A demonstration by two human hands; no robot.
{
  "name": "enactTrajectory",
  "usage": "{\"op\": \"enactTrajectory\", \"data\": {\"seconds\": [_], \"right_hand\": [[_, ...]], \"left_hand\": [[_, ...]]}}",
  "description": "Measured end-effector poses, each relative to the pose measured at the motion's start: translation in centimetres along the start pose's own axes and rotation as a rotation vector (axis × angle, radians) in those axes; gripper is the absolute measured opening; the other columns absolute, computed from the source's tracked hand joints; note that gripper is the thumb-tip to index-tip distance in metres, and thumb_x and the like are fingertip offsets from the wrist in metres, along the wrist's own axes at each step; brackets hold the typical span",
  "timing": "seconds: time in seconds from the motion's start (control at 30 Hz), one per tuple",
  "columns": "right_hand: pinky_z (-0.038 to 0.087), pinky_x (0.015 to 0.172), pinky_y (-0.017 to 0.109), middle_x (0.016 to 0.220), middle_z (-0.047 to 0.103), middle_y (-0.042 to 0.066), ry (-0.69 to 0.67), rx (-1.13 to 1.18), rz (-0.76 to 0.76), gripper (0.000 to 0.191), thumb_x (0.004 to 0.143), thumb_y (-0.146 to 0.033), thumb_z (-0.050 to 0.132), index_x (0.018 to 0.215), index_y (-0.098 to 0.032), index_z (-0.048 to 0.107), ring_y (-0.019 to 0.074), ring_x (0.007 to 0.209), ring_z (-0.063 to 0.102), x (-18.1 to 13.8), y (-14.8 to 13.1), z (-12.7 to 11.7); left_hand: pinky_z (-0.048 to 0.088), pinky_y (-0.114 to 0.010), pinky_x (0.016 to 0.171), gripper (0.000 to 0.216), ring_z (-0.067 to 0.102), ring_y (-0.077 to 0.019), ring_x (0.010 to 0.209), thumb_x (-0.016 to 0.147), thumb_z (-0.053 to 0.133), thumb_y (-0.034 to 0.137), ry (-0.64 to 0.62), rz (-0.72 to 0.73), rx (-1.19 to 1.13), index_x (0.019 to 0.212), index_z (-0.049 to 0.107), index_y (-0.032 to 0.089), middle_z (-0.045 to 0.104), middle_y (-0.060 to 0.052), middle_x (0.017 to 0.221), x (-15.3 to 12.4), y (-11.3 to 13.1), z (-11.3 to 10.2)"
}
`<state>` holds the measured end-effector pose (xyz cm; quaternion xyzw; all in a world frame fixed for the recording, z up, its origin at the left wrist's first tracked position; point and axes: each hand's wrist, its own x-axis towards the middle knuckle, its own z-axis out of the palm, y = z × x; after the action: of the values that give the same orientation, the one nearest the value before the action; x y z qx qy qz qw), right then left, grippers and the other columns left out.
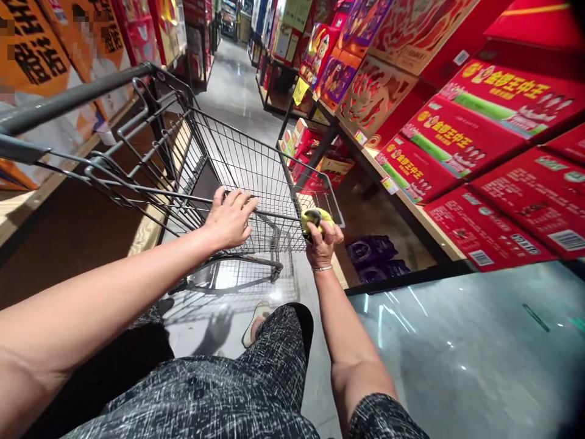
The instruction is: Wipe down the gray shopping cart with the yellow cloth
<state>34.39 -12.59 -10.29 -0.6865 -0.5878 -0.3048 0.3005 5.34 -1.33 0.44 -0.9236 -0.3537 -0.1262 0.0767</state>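
Note:
A grey wire shopping cart (247,146) stands tilted across my view, its handle at the upper left. My left hand (231,216) grips the cart's near top rail, with the fingers over the rail and the thumb below. At the right end of that rail my right hand (323,241) is closed on a yellow and black bunched thing, which looks like a cloth (315,218). This bundle touches the cart's corner. Part of it is hidden by my fingers. The cart's wire basket shows no goods inside.
Shelves with red boxes (461,143) run along the right. Orange boxes (36,55) stand on the left shelf. Purple packages (372,259) lie low under the right shelf. A grey shiny aisle floor (235,70) stretches ahead. My foot (255,323) is below the cart.

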Motion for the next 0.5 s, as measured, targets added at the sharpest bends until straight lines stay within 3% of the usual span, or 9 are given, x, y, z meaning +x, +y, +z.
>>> {"op": "enactTrajectory", "data": {"seconds": [0.1,0.23,0.37,0.43,0.5], "right_hand": [[0.038,0.103,0.050,0.124,0.048,0.008,0.011,0.038,0.065,0.044,0.079,-0.009,0.053,0.115,-0.030,0.065,0.0272,0.121,0.037,0.4,0.1,0.4],[0.036,0.104,0.049,0.128,0.047,0.011,-0.096,0.121,0.148,0.046,0.080,-0.010,0.050,0.122,-0.027,0.061,0.0279,0.121,0.037,1.5,-2.7,0.4],[0.033,0.105,0.044,0.139,0.047,0.008,-0.367,0.223,-0.065,0.054,0.082,-0.013,0.055,0.133,-0.031,0.056,0.0275,0.124,0.039,5.5,-5.6,-0.4],[0.034,0.102,0.041,0.140,0.049,0.007,-0.465,0.236,-0.123,0.056,0.082,-0.013,0.056,0.135,-0.031,0.056,0.0263,0.122,0.042,7.2,-5.2,-0.4],[0.037,0.097,0.039,0.138,0.052,0.007,-0.501,0.197,-0.073,0.054,0.081,-0.013,0.058,0.132,-0.029,0.059,0.0257,0.118,0.045,8.0,-2.8,-0.5]], "left_hand": [[0.015,-0.053,0.112,0.060,0.041,-0.0326,0.129,0.082,0.057,0.040,-0.069,0.047,-0.049,0.137,0.045,0.019,0.052,-0.013,0.138,2.2,2.1,1.0],[0.025,-0.050,0.105,0.047,0.050,-0.0312,0.108,0.081,0.058,0.044,-0.064,0.091,-0.128,0.120,0.056,0.018,0.063,-0.012,0.114,3.6,2.5,2.3],[0.025,-0.052,0.103,0.039,0.050,-0.0318,0.105,0.081,0.058,0.037,0.020,0.100,-0.179,0.114,0.057,0.017,0.063,-0.012,0.108,4.3,2.5,3.1],[0.025,-0.052,0.103,0.036,0.050,-0.0314,0.104,0.080,0.058,0.033,0.034,0.094,-0.199,0.113,0.057,0.019,0.063,-0.011,0.106,4.7,2.6,3.5],[0.024,-0.052,0.105,0.034,0.050,-0.0308,0.104,0.079,0.058,0.031,0.040,0.091,-0.220,0.112,0.057,0.020,0.063,-0.010,0.106,5.1,2.7,3.7]]}}
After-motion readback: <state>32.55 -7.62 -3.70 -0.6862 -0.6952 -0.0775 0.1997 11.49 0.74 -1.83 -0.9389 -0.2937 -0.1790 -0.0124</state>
